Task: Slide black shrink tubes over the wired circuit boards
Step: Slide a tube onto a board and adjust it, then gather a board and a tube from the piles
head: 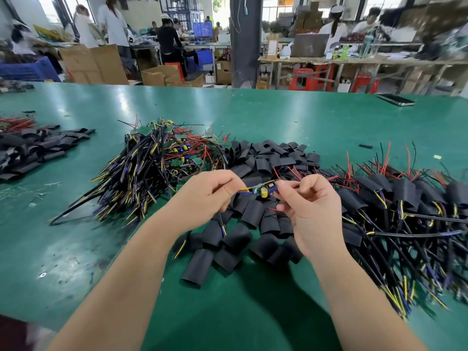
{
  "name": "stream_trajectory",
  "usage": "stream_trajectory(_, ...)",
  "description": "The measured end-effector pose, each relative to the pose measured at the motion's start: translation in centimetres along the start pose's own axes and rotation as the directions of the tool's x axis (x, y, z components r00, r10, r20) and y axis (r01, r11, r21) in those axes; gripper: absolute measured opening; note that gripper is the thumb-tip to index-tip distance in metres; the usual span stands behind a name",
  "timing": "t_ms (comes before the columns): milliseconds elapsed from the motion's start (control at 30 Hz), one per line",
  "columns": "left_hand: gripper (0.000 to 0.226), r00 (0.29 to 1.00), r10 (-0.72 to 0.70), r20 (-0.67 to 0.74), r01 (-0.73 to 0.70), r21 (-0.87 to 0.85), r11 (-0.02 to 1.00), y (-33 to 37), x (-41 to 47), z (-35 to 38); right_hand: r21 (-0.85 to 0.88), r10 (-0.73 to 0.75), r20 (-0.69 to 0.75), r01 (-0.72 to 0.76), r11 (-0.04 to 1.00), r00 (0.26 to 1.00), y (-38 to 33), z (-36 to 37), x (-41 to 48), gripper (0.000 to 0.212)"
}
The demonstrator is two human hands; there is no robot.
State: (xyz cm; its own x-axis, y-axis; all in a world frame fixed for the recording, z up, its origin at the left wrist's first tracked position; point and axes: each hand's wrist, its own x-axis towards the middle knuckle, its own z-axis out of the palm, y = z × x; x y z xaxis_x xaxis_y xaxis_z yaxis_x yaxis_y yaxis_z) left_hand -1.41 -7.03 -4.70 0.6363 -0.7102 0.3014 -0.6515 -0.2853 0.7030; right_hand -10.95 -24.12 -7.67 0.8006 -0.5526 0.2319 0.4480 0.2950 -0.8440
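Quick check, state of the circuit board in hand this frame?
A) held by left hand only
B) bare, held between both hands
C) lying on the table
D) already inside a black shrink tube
B: the circuit board is uncovered, with the left hand pinching its blue and yellow leads and the right hand pinching its red-wire end, above the loose shrink tubes.

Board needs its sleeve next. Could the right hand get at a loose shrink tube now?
Likely yes, once freed: the right hand pinches the circuit board by its wires, but shrink tubes lie uncovered beneath.
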Motion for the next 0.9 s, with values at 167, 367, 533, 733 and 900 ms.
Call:
stream_trajectory(167,0.030,0.988,-0.114,-0.103,0.113,-0.017,0.993,-0.4,0.5,1.8,-0.315,-0.162,-0.066,0.134,0.940,0.985,0.3,0.0,0.0,0.031)
stream_trajectory(367,0.022,0.951,-0.106,-0.289,0.054,-0.183,0.982,-0.5,0.6,4.5,-0.424,-0.213,-0.142,0.135,0.896,0.967,0.3,-0.2,0.0,0.026)
stream_trajectory(533,0.021,0.943,-0.003,-0.332,-0.050,-0.150,0.987,-1.4,-0.1,5.0,-0.443,-0.192,-0.128,0.117,0.889,0.973,0.4,-0.2,0.0,0.023)
stream_trajectory(733,0.009,0.967,0.072,-0.244,-0.042,0.125,0.991,-1.9,-0.4,4.7,-0.568,-0.234,-0.088,0.144,0.810,0.968,1.0,-0.1,-0.1,0.025)
stream_trajectory(900,0.025,0.968,0.084,-0.238,0.036,0.460,0.887,-1.8,-0.8,5.3,-0.603,-0.261,-0.040,0.185,0.776,0.964,1.5,-0.1,-0.2,0.034)
